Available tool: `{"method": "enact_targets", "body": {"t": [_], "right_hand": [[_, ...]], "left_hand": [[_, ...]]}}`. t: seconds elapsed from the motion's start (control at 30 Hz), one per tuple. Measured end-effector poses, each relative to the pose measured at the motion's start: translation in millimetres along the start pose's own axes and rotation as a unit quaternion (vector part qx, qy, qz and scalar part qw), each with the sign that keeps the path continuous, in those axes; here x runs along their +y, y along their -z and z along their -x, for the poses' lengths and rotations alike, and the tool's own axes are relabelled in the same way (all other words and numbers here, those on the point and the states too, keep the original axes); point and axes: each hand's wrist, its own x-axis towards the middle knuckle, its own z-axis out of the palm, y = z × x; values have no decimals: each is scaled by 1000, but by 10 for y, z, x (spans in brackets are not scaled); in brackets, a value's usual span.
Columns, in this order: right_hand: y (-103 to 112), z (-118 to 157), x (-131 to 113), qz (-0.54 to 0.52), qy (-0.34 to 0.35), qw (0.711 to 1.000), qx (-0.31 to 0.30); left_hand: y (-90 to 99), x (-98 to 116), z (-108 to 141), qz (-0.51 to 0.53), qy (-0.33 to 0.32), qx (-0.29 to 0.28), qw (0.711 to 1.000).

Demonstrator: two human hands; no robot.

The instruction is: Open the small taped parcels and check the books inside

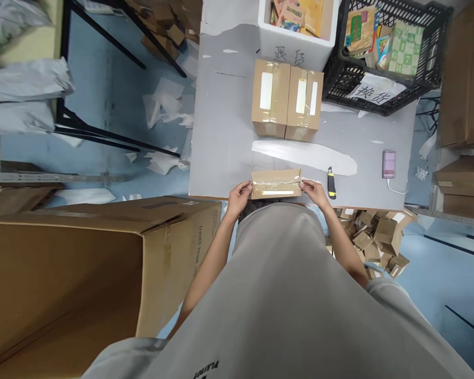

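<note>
A small taped cardboard box lies at the table's near edge, close to my body. My left hand grips its left end with fingers closed on it. At the right end, my right hand pinches the box's edge. A yellow and black utility knife rests on the table just right of my right hand. Beyond the box lies a long white paper strip. Two taped cardboard boxes with white labels, a left one and a right one, stand side by side farther back.
A white bin and a black crate hold books at the back of the grey table. A phone with a cable lies right. A huge open carton stands left; small boxes are heaped below right.
</note>
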Motion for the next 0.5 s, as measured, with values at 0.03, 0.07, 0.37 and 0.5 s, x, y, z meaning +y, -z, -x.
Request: {"method": "enact_targets", "body": {"t": [0.03, 0.07, 0.37, 0.5], "right_hand": [[9, 24, -12, 0, 0, 1000, 3], [13, 56, -34, 6, 5, 1000, 11], [-166, 329, -458, 158, 162, 974, 26], [-254, 333, -495, 268, 124, 955, -39]], "left_hand": [[16, -12, 0, 7, 9, 2, 1000], [33, -26, 1, 10, 17, 3, 1000], [45, -122, -48, 21, 64, 13, 998], [-50, -146, -162, 25, 89, 13, 996]]}}
